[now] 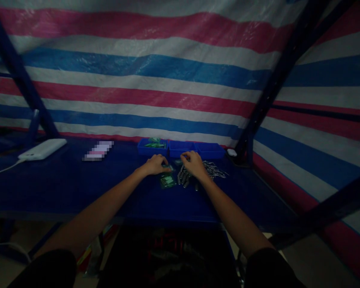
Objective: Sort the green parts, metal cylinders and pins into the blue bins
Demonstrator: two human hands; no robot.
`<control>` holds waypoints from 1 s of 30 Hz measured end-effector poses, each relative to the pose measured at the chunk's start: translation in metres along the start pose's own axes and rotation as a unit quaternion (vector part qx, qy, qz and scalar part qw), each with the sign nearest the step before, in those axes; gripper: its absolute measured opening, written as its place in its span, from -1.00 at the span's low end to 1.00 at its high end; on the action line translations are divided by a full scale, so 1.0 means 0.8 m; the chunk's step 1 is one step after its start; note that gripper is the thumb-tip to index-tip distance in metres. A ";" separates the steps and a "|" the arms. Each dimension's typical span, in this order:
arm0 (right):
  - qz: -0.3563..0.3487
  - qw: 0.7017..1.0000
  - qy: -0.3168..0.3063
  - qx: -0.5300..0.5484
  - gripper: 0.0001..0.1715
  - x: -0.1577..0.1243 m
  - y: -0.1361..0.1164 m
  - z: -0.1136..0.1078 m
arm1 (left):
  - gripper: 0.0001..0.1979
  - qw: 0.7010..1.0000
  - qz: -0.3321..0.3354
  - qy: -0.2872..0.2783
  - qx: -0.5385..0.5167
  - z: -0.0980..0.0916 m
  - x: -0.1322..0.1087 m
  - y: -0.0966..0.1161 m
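My left hand (157,165) is over the table with its fingers curled and its thumb at a small clear plastic bag (169,167). Just in front of it lies another clear bag with pale green pieces (168,181). My right hand (193,162) is bent over the small parts with fingertips pinched together; what they hold is too small to make out. Below and beside it lie several short grey metal cylinders (184,178). A heap of thin silvery metal pins (216,169) spreads out to the right of that wrist.
Behind my hands stand three blue trays: the left tray (142,150) holds green packets, beside a middle tray (182,154) and a right tray (210,155). On the blue table (63,188) lie a white power bank (43,150) with a cable, a blurred-out phone-like object (99,151) and a small white case (232,152).
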State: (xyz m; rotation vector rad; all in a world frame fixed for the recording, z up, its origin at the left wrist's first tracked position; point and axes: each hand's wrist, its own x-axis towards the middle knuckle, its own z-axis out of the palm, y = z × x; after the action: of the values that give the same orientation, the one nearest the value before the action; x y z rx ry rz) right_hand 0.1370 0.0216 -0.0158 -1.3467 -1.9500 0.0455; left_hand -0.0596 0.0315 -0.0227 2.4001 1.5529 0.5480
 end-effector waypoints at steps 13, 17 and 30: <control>0.020 0.974 -0.040 0.221 -0.81 -0.004 -0.018 0.013 | -0.71 0.974 0.163 0.108 -0.112 -0.028 0.018 0.004; 0.023 0.982 0.011 0.186 -0.79 -0.002 -0.017 0.005 | -0.55 0.978 0.012 0.200 0.057 -0.057 0.067 -0.035; -0.017 0.988 -0.001 0.156 -0.78 -0.007 -0.022 0.005 | -0.48 0.974 -0.101 0.103 0.174 -0.051 0.041 -0.041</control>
State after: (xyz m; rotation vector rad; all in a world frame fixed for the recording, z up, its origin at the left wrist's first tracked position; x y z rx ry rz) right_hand 0.1220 0.0111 -0.0142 -1.1076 -1.8738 0.3220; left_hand -0.0923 0.0743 0.0077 2.4451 2.1108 0.5340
